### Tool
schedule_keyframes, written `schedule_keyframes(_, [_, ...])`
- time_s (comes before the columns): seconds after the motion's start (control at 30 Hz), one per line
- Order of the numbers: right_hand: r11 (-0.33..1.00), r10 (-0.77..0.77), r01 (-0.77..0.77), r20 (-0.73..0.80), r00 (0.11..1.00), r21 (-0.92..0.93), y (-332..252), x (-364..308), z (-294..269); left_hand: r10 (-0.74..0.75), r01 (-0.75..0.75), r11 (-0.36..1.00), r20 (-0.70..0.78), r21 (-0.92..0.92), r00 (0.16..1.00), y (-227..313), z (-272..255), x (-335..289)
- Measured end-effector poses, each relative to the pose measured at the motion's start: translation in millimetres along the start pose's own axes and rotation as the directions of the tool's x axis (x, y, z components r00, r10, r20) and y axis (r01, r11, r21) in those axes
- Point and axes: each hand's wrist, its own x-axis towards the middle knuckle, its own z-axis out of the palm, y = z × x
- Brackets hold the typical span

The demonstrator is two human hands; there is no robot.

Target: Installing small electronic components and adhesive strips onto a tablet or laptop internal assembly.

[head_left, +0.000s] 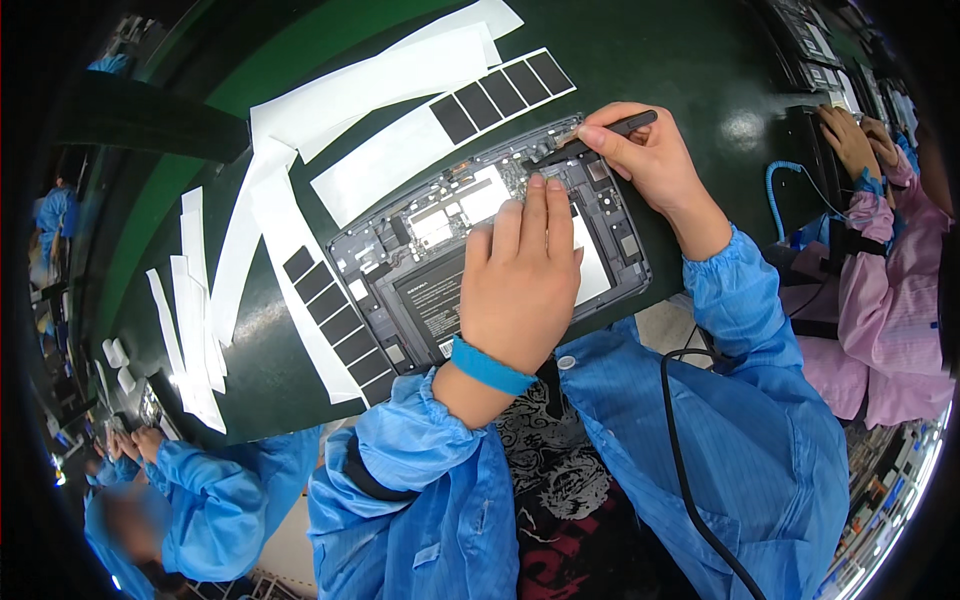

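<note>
An opened laptop or tablet chassis [625, 225] lies on the green bench before me, its inner boards showing. My left hand [525, 265] rests flat across it with fingers stretched out, partly covering the black battery [430, 300] and the circuit board. A blue band circles that wrist. In my right hand [645, 150] is a black pen-like tool, seemingly a spudger or tweezers [630, 124], pinched between thumb and fingers. Its tip reaches down to the board near the chassis's far edge, just beyond my left fingertips. What exactly the tip touches is too small to tell.
White backing strips with black rectangular pads [503, 90] lie beyond the chassis; another padded strip [330, 310] runs along its left. Blank white strips [200, 300] spread further left. A coiled blue cord [775, 190] sits at right. Co-workers in pink [890, 290] and blue [225, 500] flank me.
</note>
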Motion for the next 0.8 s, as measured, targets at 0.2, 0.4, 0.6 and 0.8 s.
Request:
schedule_keyframes(0.2, [1.000,-0.019,0.019,-0.029,0.999,-0.010,1.4,-2.8,0.1,0.002,0.001,0.992,-0.019,0.123,1.000,9.2,6.7,3.3])
schedule_keyframes(0.4, [1.000,-0.030,0.031,-0.016,0.999,0.002,1.2,-5.0,1.8,0.006,-0.006,0.996,0.002,0.085,1.000,8.8,8.1,1.5])
schedule_keyframes(0.6, [0.995,-0.093,0.092,0.025,0.995,0.038,8.3,-3.4,0.4,0.003,-0.003,0.998,0.003,0.060,1.000,9.2,8.7,1.3])
schedule_keyframes(0.8, [0.971,-0.124,0.115,0.028,0.992,0.211,12.9,2.3,-2.6,0.000,0.001,0.999,-0.029,0.049,1.000,8.6,8.7,2.1])
